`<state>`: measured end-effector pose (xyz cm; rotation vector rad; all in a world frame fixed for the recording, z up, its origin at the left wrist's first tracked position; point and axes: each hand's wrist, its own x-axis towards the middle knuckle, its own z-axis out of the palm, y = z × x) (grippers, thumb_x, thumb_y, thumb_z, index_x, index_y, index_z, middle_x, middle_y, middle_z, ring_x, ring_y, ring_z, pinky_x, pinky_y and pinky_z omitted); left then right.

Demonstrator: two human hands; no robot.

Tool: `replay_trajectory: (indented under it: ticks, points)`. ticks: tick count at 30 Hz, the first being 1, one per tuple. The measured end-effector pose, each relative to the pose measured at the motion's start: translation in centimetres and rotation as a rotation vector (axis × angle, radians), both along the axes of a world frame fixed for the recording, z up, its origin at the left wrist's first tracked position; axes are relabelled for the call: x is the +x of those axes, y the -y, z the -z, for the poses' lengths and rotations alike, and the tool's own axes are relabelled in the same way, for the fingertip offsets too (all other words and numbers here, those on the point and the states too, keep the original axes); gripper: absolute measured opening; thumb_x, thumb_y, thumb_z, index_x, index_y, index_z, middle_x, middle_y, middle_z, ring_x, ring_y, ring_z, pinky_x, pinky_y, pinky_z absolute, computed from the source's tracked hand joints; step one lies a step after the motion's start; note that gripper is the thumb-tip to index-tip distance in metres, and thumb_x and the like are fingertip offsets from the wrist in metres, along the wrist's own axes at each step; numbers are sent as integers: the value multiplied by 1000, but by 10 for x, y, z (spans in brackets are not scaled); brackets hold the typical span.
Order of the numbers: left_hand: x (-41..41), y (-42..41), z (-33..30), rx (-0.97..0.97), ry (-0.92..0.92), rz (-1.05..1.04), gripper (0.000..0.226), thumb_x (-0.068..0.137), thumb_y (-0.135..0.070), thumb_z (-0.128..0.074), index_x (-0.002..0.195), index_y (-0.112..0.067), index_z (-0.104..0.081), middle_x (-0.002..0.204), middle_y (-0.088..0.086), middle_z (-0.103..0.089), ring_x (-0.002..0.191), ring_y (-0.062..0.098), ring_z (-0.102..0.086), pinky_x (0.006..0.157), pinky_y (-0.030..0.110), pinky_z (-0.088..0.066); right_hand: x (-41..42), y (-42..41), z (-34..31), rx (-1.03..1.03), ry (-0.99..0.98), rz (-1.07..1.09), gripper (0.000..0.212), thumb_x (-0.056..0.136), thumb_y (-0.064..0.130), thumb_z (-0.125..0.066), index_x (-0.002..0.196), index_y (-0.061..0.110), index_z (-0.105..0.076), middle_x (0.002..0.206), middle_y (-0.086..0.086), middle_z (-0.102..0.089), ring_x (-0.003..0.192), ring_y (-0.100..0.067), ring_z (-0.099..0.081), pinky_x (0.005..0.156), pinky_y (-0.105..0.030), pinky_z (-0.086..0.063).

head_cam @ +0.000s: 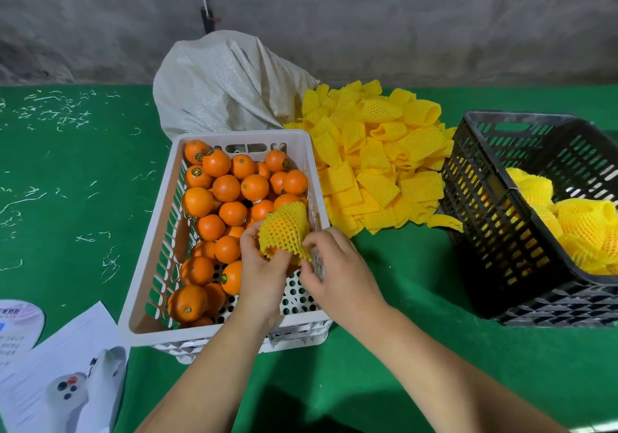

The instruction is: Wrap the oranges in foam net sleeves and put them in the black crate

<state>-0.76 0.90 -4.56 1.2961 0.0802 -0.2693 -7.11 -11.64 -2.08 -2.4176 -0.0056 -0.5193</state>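
Both hands meet over the near right corner of the white crate (214, 334). The left hand (264, 265) and the right hand (337, 265) each pinch an edge of a yellow foam net sleeve (284, 228) with an orange showing through its mesh. The rest of the white crate is full of bare oranges (227, 188). Just right of the white crate lies a heap of loose sleeves (378, 161) on the green counter (77, 178). Further right of it stands the black crate (495, 205), with wrapped oranges (582, 225) inside. Behind the white crate slumps a woven sack (227, 88).
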Motion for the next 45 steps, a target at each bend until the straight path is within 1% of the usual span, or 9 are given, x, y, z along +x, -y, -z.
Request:
replay_trajectory:
  ticks: [4,11,16,22,25,27,32,37,45]
  points:
    - [-3,-4,-3,-81,72,93,53,91,-23,-73,139,-39,-58,133,2,-71,126,27,-67,99,47,-60,4,2,-1,178,-158,-37,98,83,36,-79,156,40,-13,146,9,-26,132,-18,-47,97,-38,-55]
    - [-9,-7,2,72,274,65,33,109,-32,-48,130,-27,-72,119,9,-74,110,44,-67,91,52,-57,10,5,-3,335,-45,53,91,72,50,-73,150,51,-26,134,21,-32,124,2,-41,86,-3,-36]
    - [-22,-3,-5,367,582,3,42,110,-21,-45,147,-12,-61,127,-7,-62,121,2,-60,100,21,-51,13,3,-7,502,-32,151,85,74,46,-69,150,49,-30,135,25,-35,128,10,-40,94,-3,-35]
    - [-15,-7,-20,-119,124,162,95,80,-86,-61,155,-30,-44,142,-4,-66,127,22,-67,93,41,-62,10,5,-15,557,-117,32,103,78,12,-85,149,59,-27,145,26,-32,137,8,-34,109,-29,-45]
    - [-8,-6,-22,-181,-37,212,73,86,-77,-58,144,-32,-63,142,3,-68,130,24,-66,92,36,-62,7,8,-19,556,-375,-220,115,73,24,-79,150,70,-6,149,37,-15,147,-8,-27,113,-45,-43]
    - [-6,-5,-19,-184,-29,218,49,96,-57,-62,137,-31,-69,139,7,-70,128,27,-67,93,36,-61,6,6,-18,640,-486,-331,104,74,39,-73,143,78,-5,153,38,-9,150,-11,-24,118,-49,-36]
    - [-7,-3,-17,-159,37,222,48,101,-53,-59,141,-27,-65,141,11,-68,133,31,-64,107,53,-53,14,-3,-17,980,-405,-59,73,72,77,-69,136,64,-35,139,27,-55,124,2,-58,104,-31,-49]
    - [-8,-3,-13,-27,107,184,40,102,-60,-52,125,-35,-73,127,5,-75,123,27,-70,107,58,-52,16,-13,-14,963,-357,-22,45,88,63,-61,129,44,-65,121,18,-72,111,0,-68,97,-30,-54]
    - [-16,1,-1,463,448,386,50,95,-87,-30,132,-57,-44,128,-29,-46,132,-7,-38,110,26,-33,16,3,-24,1133,-225,302,20,85,42,-59,90,30,-74,87,4,-75,84,-16,-72,71,-35,-59]
